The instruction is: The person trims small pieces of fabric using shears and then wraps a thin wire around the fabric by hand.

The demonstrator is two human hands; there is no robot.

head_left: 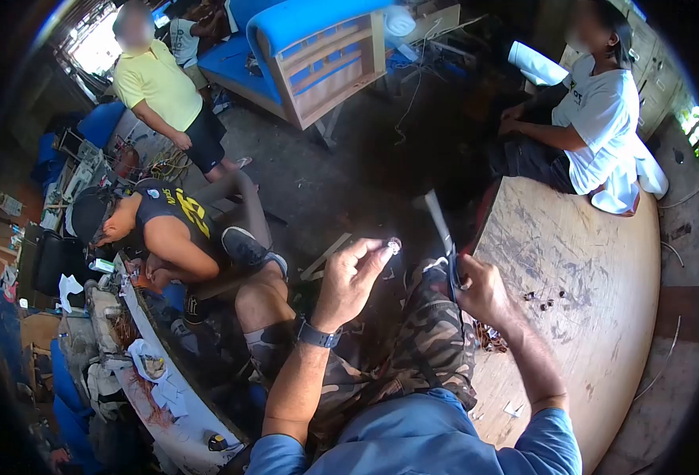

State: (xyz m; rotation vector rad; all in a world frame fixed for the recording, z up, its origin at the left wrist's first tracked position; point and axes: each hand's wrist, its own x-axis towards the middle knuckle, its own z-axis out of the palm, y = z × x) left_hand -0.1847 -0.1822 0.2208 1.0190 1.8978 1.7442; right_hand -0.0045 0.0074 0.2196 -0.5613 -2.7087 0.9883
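Observation:
Between the thumb and fingertips of my left hand point(349, 279) is a small shiny piece point(394, 246), its kind too small to make out. A dark watch point(318, 335) sits on that wrist. My right hand point(482, 291) is closed around the dark handle of a long flat-bladed tool point(439, 222), its pale blade pointing up and away from me. Blade and shiny piece are apart, both above my camouflage-clad legs point(428, 340). Several small dark pieces point(545, 301) lie on the wooden tabletop point(579, 364), to the right of my right hand.
A person in a dark sleeveless top point(179, 229) bends over clutter at left. A person in yellow point(159, 87) stands behind; another in white point(602, 119) sits far right. A blue-padded wooden frame point(318, 71) stands ahead. A white ledge point(159, 380) holds paper and wire scraps.

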